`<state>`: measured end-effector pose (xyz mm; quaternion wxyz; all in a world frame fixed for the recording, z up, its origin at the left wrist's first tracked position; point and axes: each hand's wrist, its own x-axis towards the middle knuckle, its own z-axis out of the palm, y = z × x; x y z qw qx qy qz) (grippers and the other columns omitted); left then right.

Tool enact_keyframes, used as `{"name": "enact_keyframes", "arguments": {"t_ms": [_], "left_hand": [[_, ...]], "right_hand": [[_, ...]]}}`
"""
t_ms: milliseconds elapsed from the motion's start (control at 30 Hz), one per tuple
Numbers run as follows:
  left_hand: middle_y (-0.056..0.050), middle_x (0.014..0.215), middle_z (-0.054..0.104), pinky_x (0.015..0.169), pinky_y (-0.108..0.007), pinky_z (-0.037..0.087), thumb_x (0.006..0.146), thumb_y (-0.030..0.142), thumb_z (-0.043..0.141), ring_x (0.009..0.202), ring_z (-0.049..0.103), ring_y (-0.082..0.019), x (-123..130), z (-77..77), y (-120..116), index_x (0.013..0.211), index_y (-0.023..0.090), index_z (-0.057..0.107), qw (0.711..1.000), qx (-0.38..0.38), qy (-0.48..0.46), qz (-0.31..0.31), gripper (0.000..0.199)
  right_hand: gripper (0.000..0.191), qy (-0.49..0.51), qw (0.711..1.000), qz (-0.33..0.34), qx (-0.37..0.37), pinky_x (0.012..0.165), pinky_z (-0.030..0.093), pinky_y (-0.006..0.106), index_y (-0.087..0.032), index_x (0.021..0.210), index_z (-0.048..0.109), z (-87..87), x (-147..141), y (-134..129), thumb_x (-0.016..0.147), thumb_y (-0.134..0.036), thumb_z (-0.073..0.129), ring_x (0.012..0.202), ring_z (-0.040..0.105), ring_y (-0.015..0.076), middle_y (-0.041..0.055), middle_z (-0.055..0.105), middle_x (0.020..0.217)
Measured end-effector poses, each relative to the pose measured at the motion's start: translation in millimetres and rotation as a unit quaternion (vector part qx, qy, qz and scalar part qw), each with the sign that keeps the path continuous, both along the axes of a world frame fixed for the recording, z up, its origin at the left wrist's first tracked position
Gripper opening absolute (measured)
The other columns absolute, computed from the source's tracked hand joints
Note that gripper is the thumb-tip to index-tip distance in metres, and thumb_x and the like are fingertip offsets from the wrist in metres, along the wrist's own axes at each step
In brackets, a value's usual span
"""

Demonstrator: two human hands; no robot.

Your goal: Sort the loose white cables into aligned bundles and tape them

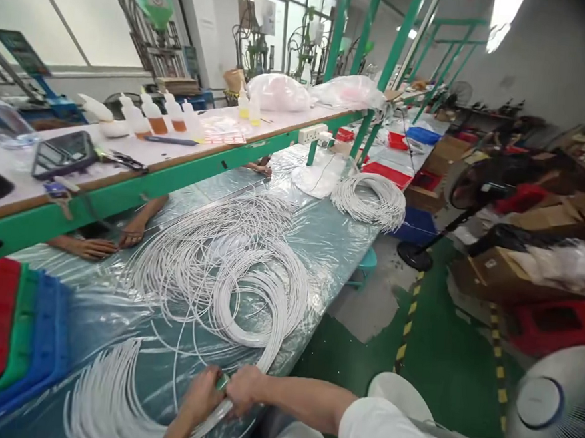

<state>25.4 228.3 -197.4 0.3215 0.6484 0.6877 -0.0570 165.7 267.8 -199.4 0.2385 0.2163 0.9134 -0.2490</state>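
White cable bundle (262,360) sits pinched in both fists at the table's near edge, left hand (203,394) and right hand (244,389) curled tight, fingertips hidden. Something green between them is unclear. Loose coils (219,260) sprawl beyond on plastic sheeting (331,242).

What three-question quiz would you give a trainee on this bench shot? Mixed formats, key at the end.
1. True or false: both the left hand and the right hand grip the same bundle of white cables at the near edge of the plastic-covered table.
2. Multiple choice: the stack of coloured trays lies at the (A) left, (B) right, (C) far end of the table.
3. Fill in: across the table, under the raised shelf, a co-worker's ___ rest on the plastic.

Key: 1 true; 2 A; 3 hands
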Motion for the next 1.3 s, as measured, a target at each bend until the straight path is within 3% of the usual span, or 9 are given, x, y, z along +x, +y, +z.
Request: {"name": "enact_keyframes", "arguments": {"t_ms": [133,233,333,433,600,900,1100,1200,1300], "left_hand": [[-0.012,0.113,0.065,0.086,-0.028,0.041,0.072,0.025,0.064,0.109,0.059,-0.026,13,6.3,-5,0.099,0.018,0.062,0.999,-0.028,0.006,0.040,0.027],[-0.010,0.099,0.070,0.076,-0.028,0.043,0.064,0.027,0.072,0.097,0.064,-0.026,8,5.5,-1,0.095,0.017,0.064,0.996,-0.066,-0.002,0.062,0.034],[-0.009,0.101,0.071,0.072,-0.027,0.044,0.057,0.030,0.077,0.092,0.065,-0.025,-7,8.3,4,0.108,0.015,0.061,0.994,-0.074,-0.010,0.076,0.055],[-0.008,0.102,0.071,0.073,-0.027,0.045,0.056,0.035,0.079,0.093,0.066,-0.026,-16,17.7,4,0.104,0.016,0.064,0.995,-0.077,-0.025,0.059,0.054],[-0.008,0.094,0.073,0.074,-0.029,0.046,0.062,0.035,0.072,0.093,0.067,-0.028,-12,27.4,2,0.089,0.018,0.069,0.995,-0.086,-0.041,0.007,0.032],[-0.010,0.087,0.075,0.066,-0.028,0.047,0.055,0.026,0.074,0.083,0.069,-0.028,1,19.2,3,0.086,0.015,0.071,0.990,-0.129,-0.024,-0.055,0.033],[-0.017,0.089,0.074,0.069,-0.033,0.050,0.056,0.027,0.075,0.088,0.070,-0.033,15,11.0,-3,0.078,0.013,0.072,0.988,-0.147,0.014,-0.046,0.027],[-0.014,0.088,0.074,0.074,-0.034,0.052,0.059,0.026,0.078,0.090,0.069,-0.029,21,10.7,-5,0.079,0.013,0.071,0.987,-0.156,0.026,-0.032,0.025],[-0.010,0.090,0.072,0.080,-0.036,0.053,0.071,0.029,0.077,0.091,0.068,-0.023,27,13.1,-9,0.082,0.012,0.069,0.985,-0.166,0.032,-0.014,0.022]], "right_hand": [[0.046,0.016,1.000,0.010,0.009,0.080,0.056,0.042,-0.010,0.089,0.075,-3.7,13,-6,0.077,-0.054,0.072,0.092,0.070,0.0346,0.0205,0.073,0.093],[0.066,0.027,1.000,0.011,0.010,0.080,0.054,0.046,-0.007,0.094,0.075,-11.2,16,-9,0.080,-0.070,0.059,0.091,0.069,0.0375,0.0249,0.071,0.093],[0.077,0.030,0.999,0.014,0.003,0.079,0.054,0.044,-0.006,0.097,0.075,-15.4,12,-9,0.079,-0.078,0.052,0.090,0.069,0.0381,0.0262,0.071,0.093],[0.082,0.030,0.999,0.010,-0.002,0.081,0.052,0.042,-0.006,0.096,0.075,-13.1,10,-8,0.078,-0.081,0.050,0.092,0.069,0.0377,0.0271,0.070,0.094],[0.079,0.027,1.000,-0.002,-0.013,0.083,0.051,0.040,-0.007,0.097,0.076,-8.1,10,-7,0.077,-0.080,0.051,0.095,0.068,0.0368,0.0257,0.071,0.097],[0.074,0.022,0.998,-0.013,-0.054,0.082,0.051,0.038,-0.012,0.098,0.076,-8.0,7,-1,0.077,-0.079,0.053,0.097,0.068,0.0352,0.0202,0.072,0.098],[0.065,0.011,0.997,-0.012,-0.077,0.089,0.049,0.034,-0.016,0.104,0.075,-12.4,4,3,0.071,-0.072,0.067,0.104,0.066,0.0324,0.0156,0.072,0.105],[0.064,0.001,0.996,-0.012,-0.086,0.090,0.049,0.034,-0.015,0.104,0.076,-15.6,1,6,0.071,-0.069,0.069,0.105,0.065,0.0325,0.0162,0.072,0.105],[0.062,-0.009,0.995,-0.010,-0.098,0.089,0.049,0.034,-0.015,0.104,0.075,-16.7,-1,8,0.068,-0.065,0.072,0.104,0.066,0.0326,0.0151,0.072,0.105]]}}
